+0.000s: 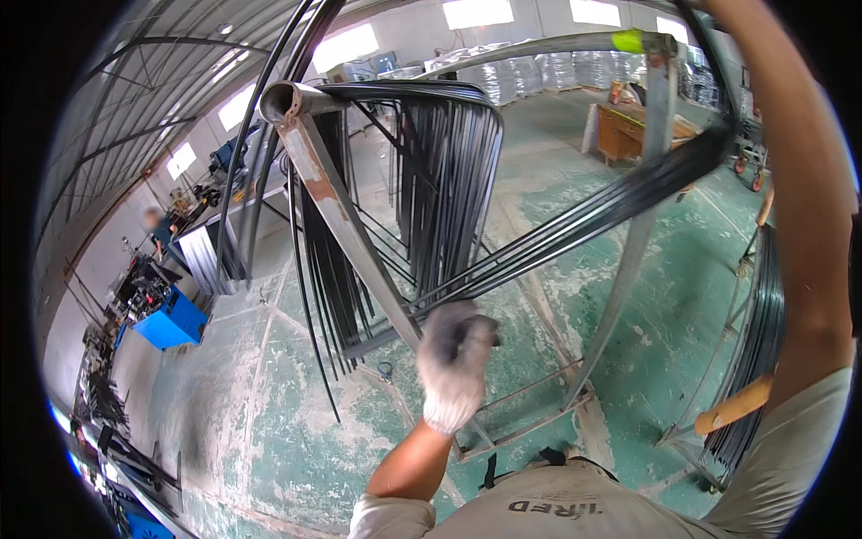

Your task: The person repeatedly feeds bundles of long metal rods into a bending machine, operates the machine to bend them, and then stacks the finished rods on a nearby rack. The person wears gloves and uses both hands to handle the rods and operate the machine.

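My left hand (456, 364), in a white knit glove with dark fingers, is closed at the lower end of a slanting bundle of black bent metal tubes (593, 216). The fingers curl against the tubes, and their tips are partly hidden. The bundle rises rightward to a bend, then runs up past the top edge. My bare right forearm (813, 198) reaches up along the right side; its hand is out of view. Many similar black tubes (444, 171) hang over the grey metal rack (332, 207), just beyond my left hand.
A second rack of dark tubes (754, 350) with a tan padded bar (734, 404) stands close on my right. A wooden desk (620, 135) is farther back. At left are a blue machine (171, 319) and a person (162, 232) by a bench. The green floor (242, 386) is worn.
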### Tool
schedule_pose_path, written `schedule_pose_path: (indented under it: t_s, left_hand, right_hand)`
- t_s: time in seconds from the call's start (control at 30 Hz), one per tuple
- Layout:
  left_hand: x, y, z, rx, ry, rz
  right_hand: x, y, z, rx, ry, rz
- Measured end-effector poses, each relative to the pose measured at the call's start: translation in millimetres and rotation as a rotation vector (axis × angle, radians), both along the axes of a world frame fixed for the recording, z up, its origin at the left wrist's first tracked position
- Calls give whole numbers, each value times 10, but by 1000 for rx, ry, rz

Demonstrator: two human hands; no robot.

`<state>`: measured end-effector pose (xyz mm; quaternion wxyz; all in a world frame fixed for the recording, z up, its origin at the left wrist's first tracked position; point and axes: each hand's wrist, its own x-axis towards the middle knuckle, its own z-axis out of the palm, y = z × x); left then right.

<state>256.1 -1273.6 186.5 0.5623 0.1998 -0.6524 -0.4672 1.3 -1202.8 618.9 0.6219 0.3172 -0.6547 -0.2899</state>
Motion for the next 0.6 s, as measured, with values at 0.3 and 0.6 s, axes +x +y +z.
schedule_pose_path:
  t_s: [0.3, 0.6]
  left_hand:
    - [608, -399, 538, -368, 90, 611]
    - [424, -779, 47, 209, 333, -234]
  right_hand:
    - [1017, -2339, -1417, 86, -920, 1300]
    - [840, -3178, -1533, -228, -709, 1489]
